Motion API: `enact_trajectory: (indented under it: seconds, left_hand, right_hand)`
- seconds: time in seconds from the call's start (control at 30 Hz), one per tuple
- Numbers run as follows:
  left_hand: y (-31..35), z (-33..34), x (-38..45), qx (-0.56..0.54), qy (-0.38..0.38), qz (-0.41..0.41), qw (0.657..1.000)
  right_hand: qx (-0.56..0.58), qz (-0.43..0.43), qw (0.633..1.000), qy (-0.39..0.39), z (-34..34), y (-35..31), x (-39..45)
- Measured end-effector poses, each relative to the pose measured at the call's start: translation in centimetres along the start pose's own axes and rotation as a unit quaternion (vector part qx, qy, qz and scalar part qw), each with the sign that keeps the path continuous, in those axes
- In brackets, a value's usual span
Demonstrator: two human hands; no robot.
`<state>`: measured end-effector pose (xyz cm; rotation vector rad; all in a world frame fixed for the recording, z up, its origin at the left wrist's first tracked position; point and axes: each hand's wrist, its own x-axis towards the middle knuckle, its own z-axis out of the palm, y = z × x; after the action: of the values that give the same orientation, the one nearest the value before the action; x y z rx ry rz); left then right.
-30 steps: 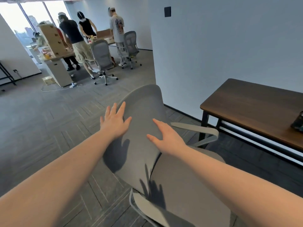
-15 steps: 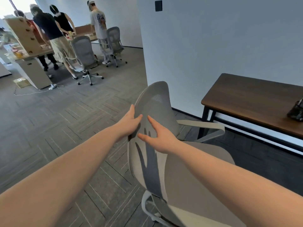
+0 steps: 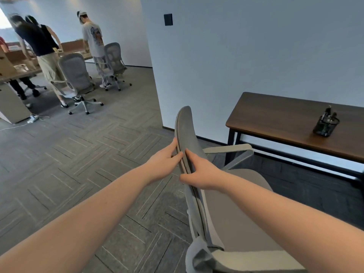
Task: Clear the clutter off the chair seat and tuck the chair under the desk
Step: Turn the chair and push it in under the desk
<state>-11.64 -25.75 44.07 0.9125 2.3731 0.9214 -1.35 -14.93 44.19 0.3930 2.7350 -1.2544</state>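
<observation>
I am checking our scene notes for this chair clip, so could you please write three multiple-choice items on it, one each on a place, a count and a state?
1. Where is the black mesh pen holder?
A. on the dark brown wooden desk
B. on the chair seat
C. on the floor

2. How many grey office chairs stand by the people at the back?
A. one
B. two
C. four

3. What are the hands doing?
A. hanging free
B. lifting the pen holder
C. gripping the grey mesh chair backrest

Answers: 1 A, it stands on the desk top. 2 B, one nearer, one farther. 3 C, the left hand and right hand clasp the backrest edge from both sides.
</observation>
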Motion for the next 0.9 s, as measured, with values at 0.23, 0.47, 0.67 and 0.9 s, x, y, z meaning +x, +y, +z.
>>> enact_trajectory:
  seconds: [0.23,0.47,0.67,0.9]
  left_hand:
    - [-0.8,-1.6,-0.3,0.222,0.000,0.122,0.967]
    - [0.3,-1.7,3.3,0.433,-0.022,0.142,0.890]
    - [1.3,0.7,4.0,0.422,-0.026,0.219,0.879]
    - [3.1,4.4,3.4,0.387,-0.004,0.262,0.884]
  right_hand:
    - [-0.051,0.007,0.998,-0.031,-1.1,1.1,-2.7]
    - [-0.083,-0.006,0.995,-0.055,-2.7,4.4,-7.3]
    - [-0.166,-0.036,0.985,-0.005,-4.7,7.8,-11.4]
    - [-0.243,-0.037,0.967,0.064,-6.6,12.0,-12.6]
